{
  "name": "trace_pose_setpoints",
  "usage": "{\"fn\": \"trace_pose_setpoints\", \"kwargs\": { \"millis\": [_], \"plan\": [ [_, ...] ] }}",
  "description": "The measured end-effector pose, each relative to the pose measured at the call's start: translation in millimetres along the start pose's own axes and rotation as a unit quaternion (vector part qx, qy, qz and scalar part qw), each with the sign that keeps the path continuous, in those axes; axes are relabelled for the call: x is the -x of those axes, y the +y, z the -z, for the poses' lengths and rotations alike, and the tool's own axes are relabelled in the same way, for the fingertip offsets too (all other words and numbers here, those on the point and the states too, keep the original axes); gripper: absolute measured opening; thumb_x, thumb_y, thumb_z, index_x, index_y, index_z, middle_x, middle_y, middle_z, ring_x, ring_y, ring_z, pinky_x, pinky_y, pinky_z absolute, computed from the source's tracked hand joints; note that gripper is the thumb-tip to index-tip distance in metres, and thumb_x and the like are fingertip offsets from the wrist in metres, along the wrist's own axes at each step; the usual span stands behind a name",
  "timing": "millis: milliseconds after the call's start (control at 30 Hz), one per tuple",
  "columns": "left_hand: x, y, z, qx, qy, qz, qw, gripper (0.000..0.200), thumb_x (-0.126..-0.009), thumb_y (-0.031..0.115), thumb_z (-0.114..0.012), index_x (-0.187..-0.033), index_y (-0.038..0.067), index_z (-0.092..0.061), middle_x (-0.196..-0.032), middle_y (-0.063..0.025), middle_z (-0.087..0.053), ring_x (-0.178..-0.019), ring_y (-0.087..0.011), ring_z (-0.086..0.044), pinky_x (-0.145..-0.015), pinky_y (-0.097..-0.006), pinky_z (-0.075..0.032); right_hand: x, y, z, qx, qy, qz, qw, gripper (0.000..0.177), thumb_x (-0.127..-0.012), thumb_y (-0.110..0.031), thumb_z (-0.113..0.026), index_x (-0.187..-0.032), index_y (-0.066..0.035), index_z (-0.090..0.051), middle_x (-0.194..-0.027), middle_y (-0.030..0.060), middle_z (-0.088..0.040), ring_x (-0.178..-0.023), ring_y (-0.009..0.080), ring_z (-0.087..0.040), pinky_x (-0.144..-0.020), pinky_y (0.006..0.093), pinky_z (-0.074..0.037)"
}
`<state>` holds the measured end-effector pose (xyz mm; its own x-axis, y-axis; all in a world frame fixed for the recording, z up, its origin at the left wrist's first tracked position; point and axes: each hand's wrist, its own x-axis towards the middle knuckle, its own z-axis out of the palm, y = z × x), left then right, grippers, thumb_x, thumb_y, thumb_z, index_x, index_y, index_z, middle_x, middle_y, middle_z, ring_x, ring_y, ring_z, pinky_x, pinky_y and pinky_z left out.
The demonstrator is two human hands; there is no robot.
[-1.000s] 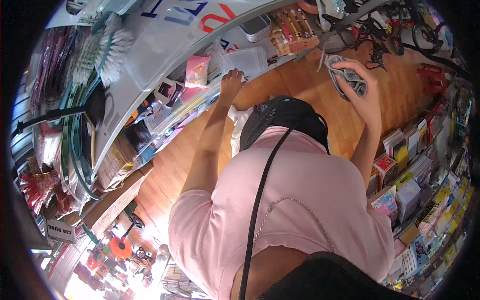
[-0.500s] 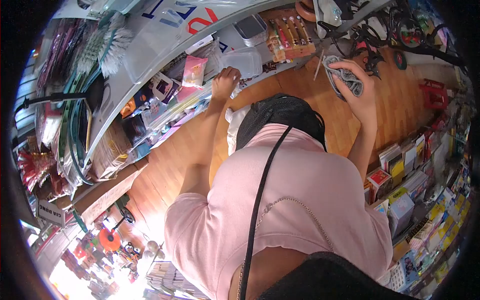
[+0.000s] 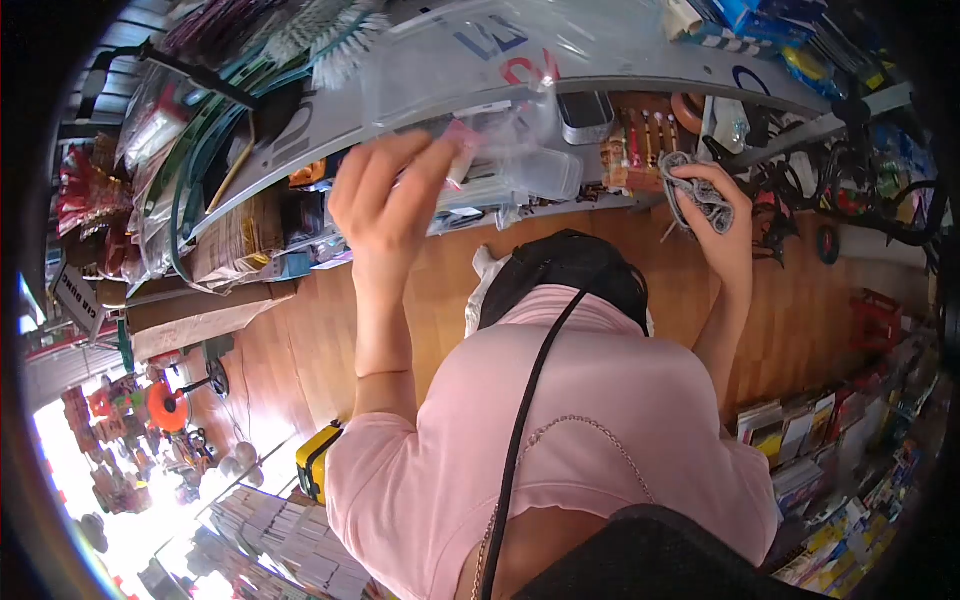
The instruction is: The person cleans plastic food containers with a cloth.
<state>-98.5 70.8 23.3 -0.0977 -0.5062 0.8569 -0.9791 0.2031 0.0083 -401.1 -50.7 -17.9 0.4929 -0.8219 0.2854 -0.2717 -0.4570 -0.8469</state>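
My left hand is raised in front of the shelf, fingers bent and pinched on what looks like a clear plastic bag. Its edges blur into the things behind it. Through the film a pink packet shows beside my fingertips, partly hidden. A clear plastic box lies on the shelf to the right of this hand. My right hand is closed around a crumpled grey cloth, near a row of small sticks with decorated ends.
A grey metal shelf edge curves across the top, with brushes on the left. A metal tin sits on the shelf. Black hooked items hang at right. Books line the lower right; a red stool stands on the wooden floor.
My left hand has risen from beside the clear box towards the camera, with clear film now by its fingers. My right hand still holds the grey cloth. The view has shifted.
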Motion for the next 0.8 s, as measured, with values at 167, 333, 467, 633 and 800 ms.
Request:
{"fn": "trace_pose_setpoints", "kwargs": {
  "millis": [167,333,467,633,800],
  "plan": [
    [0,-29,-28,-0.017,-0.086,0.047,0.995,0.019,-0.071,0.009,-0.075,-0.088,0.013,-0.067,-0.085,0.0002,-0.063,-0.076,-0.0199,-0.06,-0.065,-0.0327,-0.049,-9,-9,-15,-0.022,-0.003,0.037,0.999,0.017,-0.081,-0.001,-0.064,-0.098,-0.002,-0.066,-0.097,0.0089,-0.065,-0.09,0.0179,-0.061,-0.083,0.028,-0.045],
    [3,-38,-36,-0.033,-0.094,0.047,0.994,0.02,-0.072,0.018,-0.075,-0.091,0.016,-0.069,-0.088,0.0031,-0.061,-0.079,-0.0181,-0.06,-0.065,-0.0322,-0.048,-11,-8,-29,-0.057,-0.028,0.012,0.998,0.017,-0.081,-0.001,-0.064,-0.098,-0.002,-0.066,-0.096,0.0074,-0.064,-0.088,0.0162,-0.06,-0.082,0.0265,-0.045],
    [-10,-19,-16,0.057,-0.084,0.131,0.986,0.032,-0.075,0.026,-0.077,-0.103,0.011,-0.07,-0.101,-0.0081,-0.062,-0.093,-0.0266,-0.06,-0.079,-0.0365,-0.049,-19,-22,-50,-0.139,0.005,-0.01,0.99,0.019,-0.086,-0.004,-0.063,-0.105,-0.002,-0.063,-0.098,0.0048,-0.064,-0.089,0.0149,-0.06,-0.083,0.0267,-0.045],
    [-21,42,-43,0.357,-0.05,0.136,0.923,0.07,-0.07,0.057,-0.072,-0.126,0.017,-0.06,-0.138,-0.0195,-0.042,-0.127,-0.0435,-0.039,-0.103,-0.0522,-0.035,-39,-76,-114,-0.392,0.061,-0.013,0.918,0.065,-0.095,-0.05,-0.049,-0.142,-0.007,-0.034,-0.136,0.0076,-0.044,-0.124,0.0185,-0.042,-0.105,0.0327,-0.031],
    [-1,9,-56,0.31,-0.07,0.025,0.948,0.082,-0.068,0.048,-0.078,-0.137,0.015,-0.048,-0.146,-0.0148,-0.036,-0.136,-0.0423,-0.031,-0.111,-0.0551,-0.026,-47,-86,-123,-0.679,-0.135,-0.031,0.721,0.081,-0.091,-0.074,-0.021,-0.154,-0.026,-0.007,-0.157,0.005,-0.014,-0.145,0.0244,-0.012,-0.116,0.045,-0.013]
  ]
}}
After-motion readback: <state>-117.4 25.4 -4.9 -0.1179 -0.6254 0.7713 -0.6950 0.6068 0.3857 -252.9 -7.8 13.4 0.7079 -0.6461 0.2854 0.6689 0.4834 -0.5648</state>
